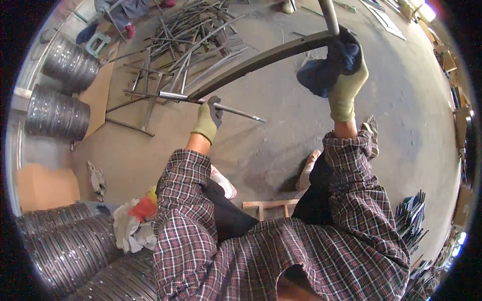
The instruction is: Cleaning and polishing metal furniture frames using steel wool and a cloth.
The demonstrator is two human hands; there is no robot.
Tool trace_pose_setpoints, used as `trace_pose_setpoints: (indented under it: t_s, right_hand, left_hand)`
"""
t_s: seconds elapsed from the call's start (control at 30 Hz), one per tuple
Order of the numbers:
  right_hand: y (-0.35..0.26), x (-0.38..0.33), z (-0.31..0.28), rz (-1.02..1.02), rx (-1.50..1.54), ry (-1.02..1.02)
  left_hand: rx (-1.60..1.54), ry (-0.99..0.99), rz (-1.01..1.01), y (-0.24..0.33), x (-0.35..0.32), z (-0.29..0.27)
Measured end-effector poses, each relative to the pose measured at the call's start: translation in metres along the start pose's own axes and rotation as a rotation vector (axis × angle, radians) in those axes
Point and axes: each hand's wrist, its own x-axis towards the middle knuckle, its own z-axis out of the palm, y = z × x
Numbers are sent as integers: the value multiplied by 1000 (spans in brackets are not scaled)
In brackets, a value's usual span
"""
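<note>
A metal tube frame is held up over the floor, its dark broad bar bowed by the lens. My left hand, in a yellow-green glove with dark fingers, is closed round the thin tube at the frame's left end. At the far right corner my right hand, gloved alike, presses a dark blue rag round the frame. That hand's fingers are partly hidden by the rag. Another tube of the frame rises from this corner out of view.
Loose metal tubes lie in a tangled pile at the far left. Black ring stacks stand along the left side, and more stacks are near left. A green stool and another person's legs are beyond. Bundled dark rods lie at right.
</note>
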Motion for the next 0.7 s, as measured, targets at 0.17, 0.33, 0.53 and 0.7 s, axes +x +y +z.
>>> trace_pose_setpoints:
  t_s: [0.17, 0.33, 0.53, 0.7]
  right_hand:
    - [7, -2, -4, 20, -27, -25]
    - [10, -7, -9, 81, -13, -53]
    - [11, -11, -10, 62, -20, -33]
    - [15, -5, -9, 31, -27, 30]
  left_hand:
    - [57, -85, 89, 1, 3, -7]
    - [39, -24, 46, 10, 7, -14]
    - [28, 70, 73, 17, 18, -12]
    - [40, -61, 93, 14, 22, -19]
